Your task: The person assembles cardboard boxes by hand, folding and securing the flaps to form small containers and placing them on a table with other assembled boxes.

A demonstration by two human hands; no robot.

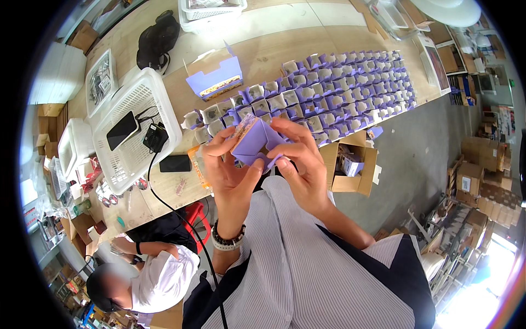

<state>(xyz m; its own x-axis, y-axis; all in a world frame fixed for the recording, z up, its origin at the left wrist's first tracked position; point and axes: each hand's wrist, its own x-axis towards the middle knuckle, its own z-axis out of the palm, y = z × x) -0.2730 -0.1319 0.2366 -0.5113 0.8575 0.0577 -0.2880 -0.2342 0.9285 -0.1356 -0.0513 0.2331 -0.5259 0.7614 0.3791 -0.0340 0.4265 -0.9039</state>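
Between my two hands is a small purple cardboard box [255, 138] with a printed side, held above the table's near edge. My left hand [227, 170] grips its left side, thumb along the bottom. The fingers of my right hand [300, 164] are closed on a flap at the box's right end. What is inside the box cannot be seen. Just beyond my hands stand many rows of small open purple boxes [323, 90], their flaps sticking up. Behind them to the left is a larger purple display box [215, 79] with its top open.
Left on the table are a white plastic basket [174, 118] holding a phone and a black device, another phone [175, 163], and a black bag [157, 41]. A cardboard carton [359, 183] with purple boxes is at the table's right edge. Another person [164, 279] sits at lower left. A black cable [189, 225] runs past my left arm.
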